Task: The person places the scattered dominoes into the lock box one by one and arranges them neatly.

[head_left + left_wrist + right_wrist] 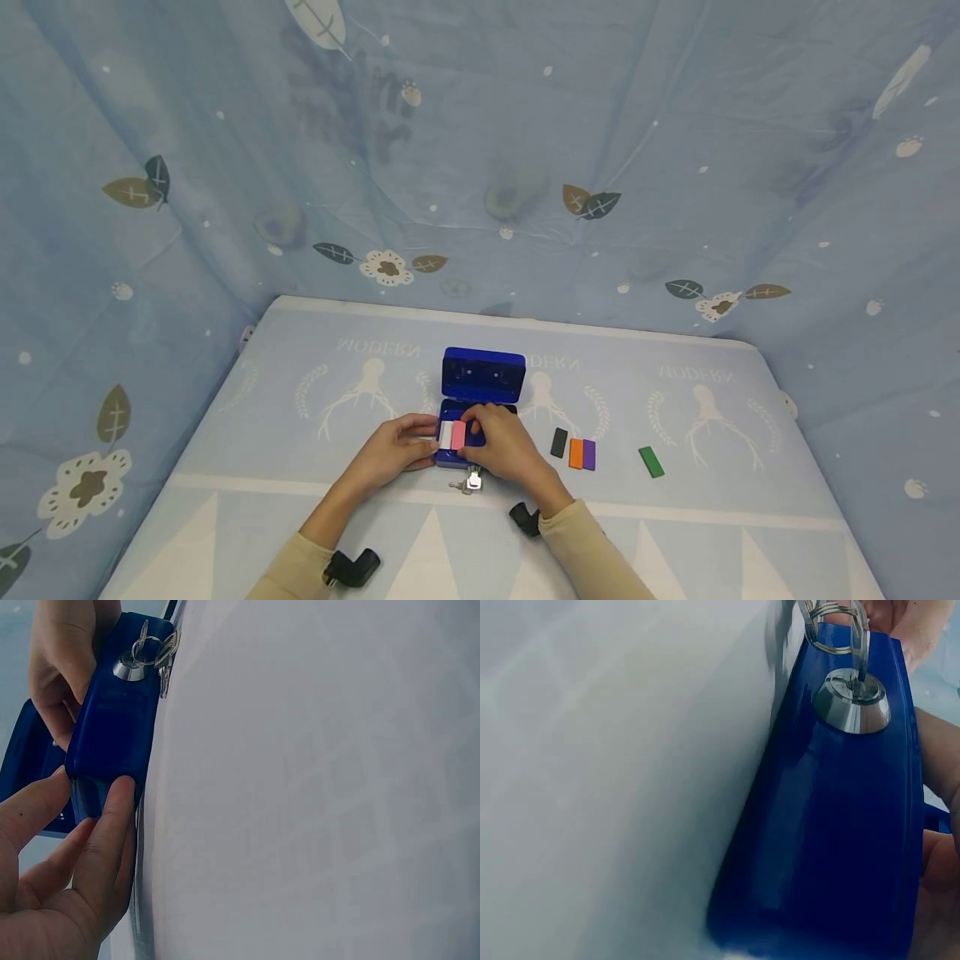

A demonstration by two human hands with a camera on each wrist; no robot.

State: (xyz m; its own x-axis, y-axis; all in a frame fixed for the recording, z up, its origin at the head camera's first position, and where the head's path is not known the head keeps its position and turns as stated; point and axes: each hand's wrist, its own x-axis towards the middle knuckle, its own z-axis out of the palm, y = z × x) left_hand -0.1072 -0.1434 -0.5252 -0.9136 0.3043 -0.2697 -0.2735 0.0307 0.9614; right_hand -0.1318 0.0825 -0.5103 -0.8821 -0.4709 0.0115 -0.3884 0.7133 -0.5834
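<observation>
A small blue cash box (456,458) stands with its lid (483,373) tilted up at the back. My left hand (393,446) rests its fairly straight fingers against the box's left side; thumb and fingers touch that end in the left wrist view. Over the box's interior, my right hand (504,442) pinches a pink rectangular block (459,435) between thumb and fingers. To the left of the pink block, inside the box, lies a white block (446,434). Keys on a ring (159,651) hang from the metal lock (853,701) on the front wall.
On the table to the right lie a black block (558,442), an orange block (576,453) beside a purple block (589,455), and a green block (651,462) farther out. A patterned cloth (510,167) hangs behind the table's back edge.
</observation>
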